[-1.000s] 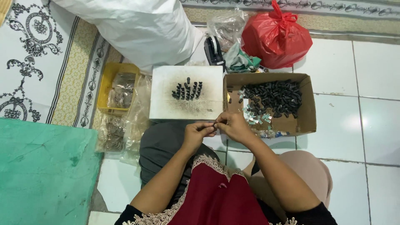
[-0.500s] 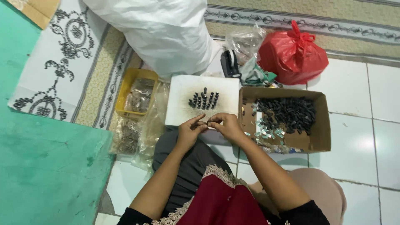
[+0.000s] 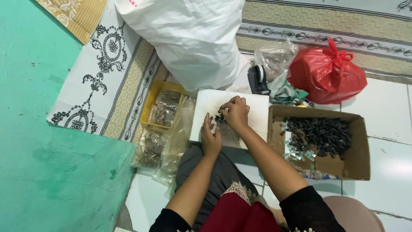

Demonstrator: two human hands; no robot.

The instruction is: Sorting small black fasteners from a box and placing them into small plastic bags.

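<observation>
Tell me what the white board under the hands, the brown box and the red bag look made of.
White board: probably foam or light plastic, matte, with thick, flat edges. Brown box: cardboard, dull tan, with folded flaps. Red bag: thin plastic film, glossy, crinkled and knotted at the top.

A matt white foam-like board (image 3: 253, 112) is lying beside a rough brown cardboard box (image 3: 358, 148) holding dark, possibly plastic, small parts (image 3: 319, 135). Behind the box, a glossy red plastic bag (image 3: 328, 73) is shining.

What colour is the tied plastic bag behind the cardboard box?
Red; the tied plastic bag shows clearly in the head view.
</observation>
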